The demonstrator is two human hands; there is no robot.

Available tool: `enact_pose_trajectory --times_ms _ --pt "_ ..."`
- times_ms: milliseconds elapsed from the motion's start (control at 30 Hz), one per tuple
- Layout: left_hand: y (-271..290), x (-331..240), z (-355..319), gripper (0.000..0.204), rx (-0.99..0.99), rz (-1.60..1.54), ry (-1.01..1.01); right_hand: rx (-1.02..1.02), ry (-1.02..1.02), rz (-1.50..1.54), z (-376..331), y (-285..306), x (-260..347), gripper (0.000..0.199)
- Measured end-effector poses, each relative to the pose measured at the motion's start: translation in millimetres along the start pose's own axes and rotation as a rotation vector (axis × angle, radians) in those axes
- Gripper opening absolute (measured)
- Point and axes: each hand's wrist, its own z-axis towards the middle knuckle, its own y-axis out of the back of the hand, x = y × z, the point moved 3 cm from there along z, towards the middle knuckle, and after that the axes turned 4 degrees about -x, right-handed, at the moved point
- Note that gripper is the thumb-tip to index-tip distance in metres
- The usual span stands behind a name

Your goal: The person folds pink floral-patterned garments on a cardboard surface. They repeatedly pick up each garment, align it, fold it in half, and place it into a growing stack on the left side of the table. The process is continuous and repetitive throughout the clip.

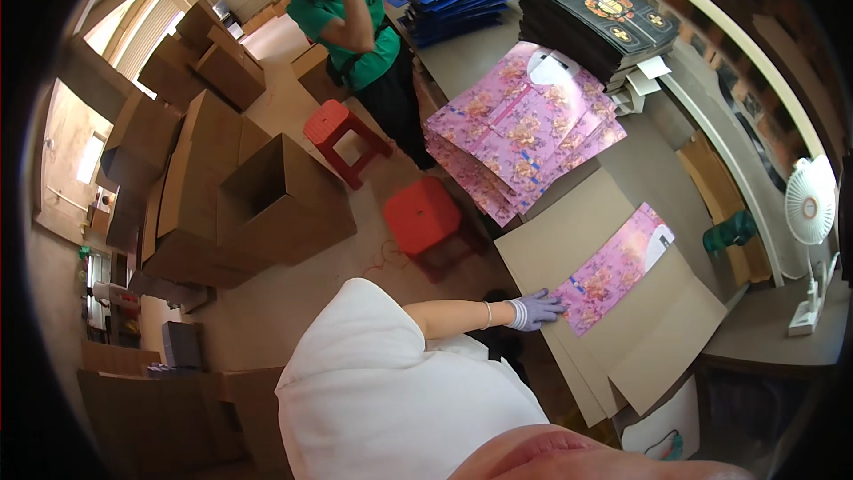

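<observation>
My left hand [536, 310], in a pale purple glove, lies palm down at the near edge of a flat brown cardboard sheet [662, 356]. Its fingers stretch out and reach the end of a narrow pink floral panel [615, 277], which lies across the cardboard. The panel has a white rounded patch at its far end. Beyond the cardboard is a pile of larger pink floral pieces [498, 138], lying flat and slightly fanned. My right hand is not in view.
A person in a green top [369, 44] stands across, one hand on a stack of black printed pieces [555, 27]. Blue flat pieces [453, 4] lie beside it. Red stools [422, 218] and open cardboard boxes [293, 213] stand on the floor; a white fan [810, 202] is at right.
</observation>
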Motion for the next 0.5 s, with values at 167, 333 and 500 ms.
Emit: enact_pose_trajectory --times_ms 167,333,500 --pt "13.3 -5.4 9.1 0.046 0.02 -0.056 0.032 0.194 0.548 0.124 -33.3 -20.1 83.2 0.03" --pt "6.5 -3.3 -6.0 0.045 -0.053 -0.049 0.033 0.586 0.925 0.347 -236.5 -27.7 322.5 0.037" --pt "0.2 -2.3 -8.2 0.036 -0.105 -0.098 -0.006 0.494 0.78 -0.038 -279.1 -89.8 380.0 0.055"
